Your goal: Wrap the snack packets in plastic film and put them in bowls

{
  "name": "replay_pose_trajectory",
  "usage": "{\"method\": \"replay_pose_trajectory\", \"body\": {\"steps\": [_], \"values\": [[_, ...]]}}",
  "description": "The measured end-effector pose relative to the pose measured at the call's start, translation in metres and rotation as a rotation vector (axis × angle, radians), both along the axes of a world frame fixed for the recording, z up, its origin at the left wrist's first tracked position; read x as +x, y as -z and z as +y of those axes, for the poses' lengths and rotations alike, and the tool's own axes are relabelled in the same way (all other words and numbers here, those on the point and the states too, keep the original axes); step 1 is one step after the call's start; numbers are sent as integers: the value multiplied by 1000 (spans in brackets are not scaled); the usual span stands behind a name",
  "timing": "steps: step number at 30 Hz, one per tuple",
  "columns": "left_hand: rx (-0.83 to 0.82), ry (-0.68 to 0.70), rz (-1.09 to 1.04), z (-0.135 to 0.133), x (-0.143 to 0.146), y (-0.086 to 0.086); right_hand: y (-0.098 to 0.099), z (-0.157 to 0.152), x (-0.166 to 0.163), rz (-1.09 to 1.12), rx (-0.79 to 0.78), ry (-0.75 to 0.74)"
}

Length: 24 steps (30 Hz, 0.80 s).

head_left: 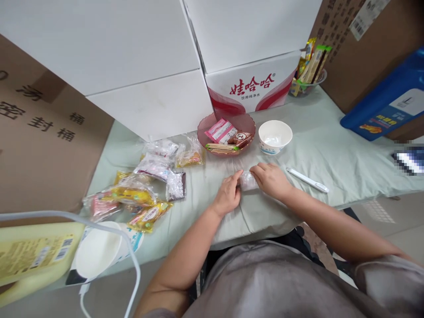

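A small clear-wrapped snack packet (247, 180) lies on the pale green cloth (331, 150) in front of me, and both my hands pinch it. My left hand (228, 195) grips its left end with fingers closed. My right hand (271, 179) covers its right end, fingers curled over it. Just beyond stand a pink glass bowl (212, 126) holding several wrapped snacks and an empty white paper bowl (274, 136).
Several wrapped snacks (149, 185) are scattered at the left. A white pen-like tool (307, 179) lies right of my hands. White boxes and a red-printed carton (251, 88) stand behind, and a glass of packets (309, 66) sits at the far right. A paper bowl (99, 251) sits at the near left.
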<state>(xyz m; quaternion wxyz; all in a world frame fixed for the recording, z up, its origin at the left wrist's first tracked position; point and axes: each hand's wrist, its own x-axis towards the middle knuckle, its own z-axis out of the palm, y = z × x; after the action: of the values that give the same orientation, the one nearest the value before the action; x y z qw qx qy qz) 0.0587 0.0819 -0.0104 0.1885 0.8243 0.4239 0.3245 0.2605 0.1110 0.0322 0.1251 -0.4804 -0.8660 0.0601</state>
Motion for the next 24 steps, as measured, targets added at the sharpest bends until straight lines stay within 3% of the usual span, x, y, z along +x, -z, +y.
{"method": "replay_pose_trajectory", "body": {"steps": [3, 10, 15, 18, 21, 24], "values": [[-7, 18, 2, 0, 0, -1, 11, 12, -7, -116, 29, 50], [-13, 73, 32, 3, 2, -9, 33, 9, -7, -56, 115, 133], [47, -70, 213, 1, 7, -8, 31, 10, -1, 82, 150, 166], [75, -127, 284, -1, 9, -7, 29, 6, 2, 212, 180, 24], [80, -114, 234, -1, 7, -6, 31, -2, 1, 193, 117, -188], [66, -149, 70, 2, 3, -4, 32, -9, -1, 114, 54, -208]]}}
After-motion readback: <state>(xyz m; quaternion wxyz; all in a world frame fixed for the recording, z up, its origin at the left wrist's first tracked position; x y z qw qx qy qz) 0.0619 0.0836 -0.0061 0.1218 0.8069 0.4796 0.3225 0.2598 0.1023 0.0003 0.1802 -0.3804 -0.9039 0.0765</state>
